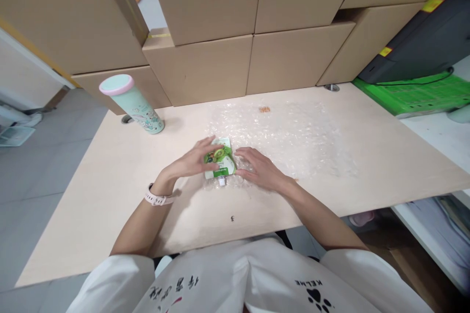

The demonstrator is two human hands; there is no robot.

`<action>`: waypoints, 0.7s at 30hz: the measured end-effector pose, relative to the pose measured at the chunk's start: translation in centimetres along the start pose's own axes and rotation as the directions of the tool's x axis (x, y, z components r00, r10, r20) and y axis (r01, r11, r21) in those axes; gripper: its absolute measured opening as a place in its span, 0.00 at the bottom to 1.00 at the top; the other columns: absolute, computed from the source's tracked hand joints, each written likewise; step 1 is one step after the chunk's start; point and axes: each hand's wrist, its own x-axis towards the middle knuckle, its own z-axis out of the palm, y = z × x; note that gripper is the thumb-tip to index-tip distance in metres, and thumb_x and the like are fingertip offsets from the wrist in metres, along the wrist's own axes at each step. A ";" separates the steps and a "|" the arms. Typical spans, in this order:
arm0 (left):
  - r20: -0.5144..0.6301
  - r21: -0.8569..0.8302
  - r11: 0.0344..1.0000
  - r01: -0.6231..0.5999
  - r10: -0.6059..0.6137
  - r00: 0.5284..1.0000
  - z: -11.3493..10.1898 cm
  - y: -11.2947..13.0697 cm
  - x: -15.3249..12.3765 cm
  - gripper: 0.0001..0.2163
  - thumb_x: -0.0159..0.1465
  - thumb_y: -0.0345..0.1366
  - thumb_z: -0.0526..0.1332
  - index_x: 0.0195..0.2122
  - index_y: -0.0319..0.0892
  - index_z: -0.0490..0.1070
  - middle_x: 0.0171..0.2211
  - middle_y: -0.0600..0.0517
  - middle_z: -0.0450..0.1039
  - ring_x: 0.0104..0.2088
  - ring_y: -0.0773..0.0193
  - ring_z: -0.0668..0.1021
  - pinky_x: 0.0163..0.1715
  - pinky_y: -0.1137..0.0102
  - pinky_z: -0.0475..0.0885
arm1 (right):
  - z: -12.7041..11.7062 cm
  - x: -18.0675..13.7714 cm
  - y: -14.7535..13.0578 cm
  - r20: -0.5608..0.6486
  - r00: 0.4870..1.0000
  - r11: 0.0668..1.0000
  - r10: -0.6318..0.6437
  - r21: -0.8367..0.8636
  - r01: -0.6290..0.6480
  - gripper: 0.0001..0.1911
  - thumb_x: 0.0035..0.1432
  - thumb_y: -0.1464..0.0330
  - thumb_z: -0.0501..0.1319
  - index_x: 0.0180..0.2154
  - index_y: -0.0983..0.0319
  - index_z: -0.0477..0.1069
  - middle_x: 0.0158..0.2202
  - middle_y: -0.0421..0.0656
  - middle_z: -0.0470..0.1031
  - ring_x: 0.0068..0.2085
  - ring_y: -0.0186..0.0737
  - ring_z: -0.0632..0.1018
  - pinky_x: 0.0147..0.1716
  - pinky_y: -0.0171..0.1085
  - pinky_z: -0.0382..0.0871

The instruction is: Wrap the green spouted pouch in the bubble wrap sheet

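A green and white spouted food pouch (225,162) with kiwi pictures lies on the left part of a clear bubble wrap sheet (293,137). Its white cap (222,181) points toward me. My left hand (194,157) reaches over the pouch from the left, fingers and thumb lying across its front and holding it down. At the pouch's right edge is my right hand (260,168), its fingers curved and the thumb apart, with the fingertips beside or just touching the pouch. Bubble wrap lies under the right hand; whether the fingers pinch any of it does not show.
A mint green tumbler (137,107) with a pink-rimmed lid stands at the left of the wooden table (110,166). Cardboard boxes (205,71) are stacked along the back edge. To the right are a green crate (414,95) and a dark grey case (411,34).
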 end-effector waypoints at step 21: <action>-0.144 -0.872 0.489 0.017 -0.289 0.946 2.6 3.6 0.7 0.14 0.54 0.34 0.70 0.40 0.39 0.72 0.41 0.46 0.79 0.38 0.62 0.81 0.45 0.62 0.75 | 0.1 0.6 -0.9 0.033 0.983 0.970 0.179 0.159 -0.182 0.21 0.69 0.52 0.46 0.46 0.58 0.70 0.47 0.47 0.76 0.47 0.46 0.76 0.47 0.44 0.68</action>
